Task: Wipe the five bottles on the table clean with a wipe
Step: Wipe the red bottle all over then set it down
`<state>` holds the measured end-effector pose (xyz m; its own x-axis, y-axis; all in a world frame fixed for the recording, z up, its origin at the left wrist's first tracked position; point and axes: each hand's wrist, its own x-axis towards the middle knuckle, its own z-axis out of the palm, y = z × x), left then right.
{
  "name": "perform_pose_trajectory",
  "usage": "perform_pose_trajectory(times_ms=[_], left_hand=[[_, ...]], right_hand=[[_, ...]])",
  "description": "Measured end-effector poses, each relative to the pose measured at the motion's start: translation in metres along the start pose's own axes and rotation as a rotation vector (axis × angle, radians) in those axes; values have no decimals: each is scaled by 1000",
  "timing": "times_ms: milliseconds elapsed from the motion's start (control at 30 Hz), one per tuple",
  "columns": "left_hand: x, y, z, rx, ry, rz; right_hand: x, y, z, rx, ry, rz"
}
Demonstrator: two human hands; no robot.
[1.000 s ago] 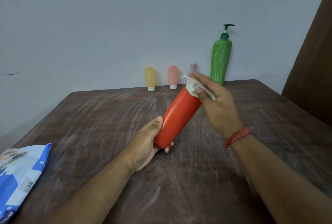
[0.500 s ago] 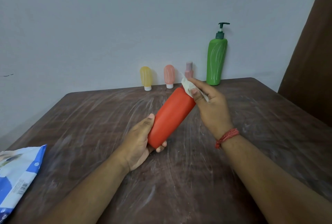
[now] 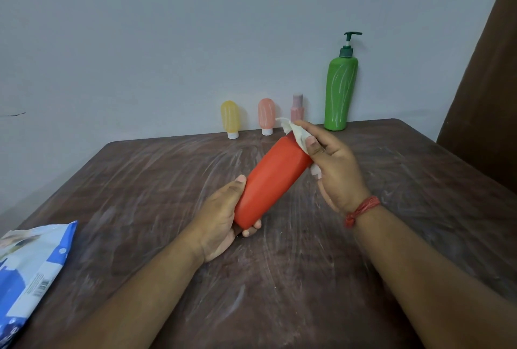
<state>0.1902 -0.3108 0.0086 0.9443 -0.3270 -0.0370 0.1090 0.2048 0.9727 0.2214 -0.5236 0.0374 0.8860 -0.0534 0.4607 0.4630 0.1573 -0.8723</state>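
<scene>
Head view looks down on a dark, streaked worktop (image 3: 279, 278). Left hand (image 3: 221, 223) grips the lower end of a red bottle (image 3: 272, 183), thumb along its side and fingers curled beneath, holding it tilted above the worktop with its far end pointing up and away. Right hand (image 3: 333, 169) pinches a white wipe (image 3: 296, 134) against that upper end, thumb pressing the wipe onto the bottle. Along the wall stand a yellow bottle (image 3: 230, 118), a peach bottle (image 3: 266, 115), a small pink bottle (image 3: 297, 106) and a tall green pump bottle (image 3: 340, 91), all upright. A blue-and-white wipe packet (image 3: 30, 273) lies at the worktop's left edge.
</scene>
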Motion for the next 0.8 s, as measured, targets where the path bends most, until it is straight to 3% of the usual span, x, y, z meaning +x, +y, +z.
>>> perform_pose_trajectory(times_ms=[67, 167, 300, 400, 467, 533, 700, 800], left_hand=[[0, 0, 2, 4, 16, -3], [-2, -2, 4, 97, 78, 37], [-4, -7, 4, 659, 244, 270], [-2, -3, 11, 1044, 311, 499], [-2, -2, 15, 1217, 310, 527], [-4, 0, 15, 1319, 309, 490], [-7, -3, 19, 1204, 366, 547], [-7, 1, 25, 806, 354, 330]], right_hand=[[0, 0, 0, 12, 23, 36], [0, 1, 7, 7, 184, 66], [0, 3, 16, -21, 334, 151], [-2, -2, 25, 269, 272, 276], [-4, -4, 30, 470, 228, 339], [-5, -3, 33, 486, 229, 361], [-7, -2, 38, 295, 334, 337], [-5, -3, 36, 246, 362, 319]])
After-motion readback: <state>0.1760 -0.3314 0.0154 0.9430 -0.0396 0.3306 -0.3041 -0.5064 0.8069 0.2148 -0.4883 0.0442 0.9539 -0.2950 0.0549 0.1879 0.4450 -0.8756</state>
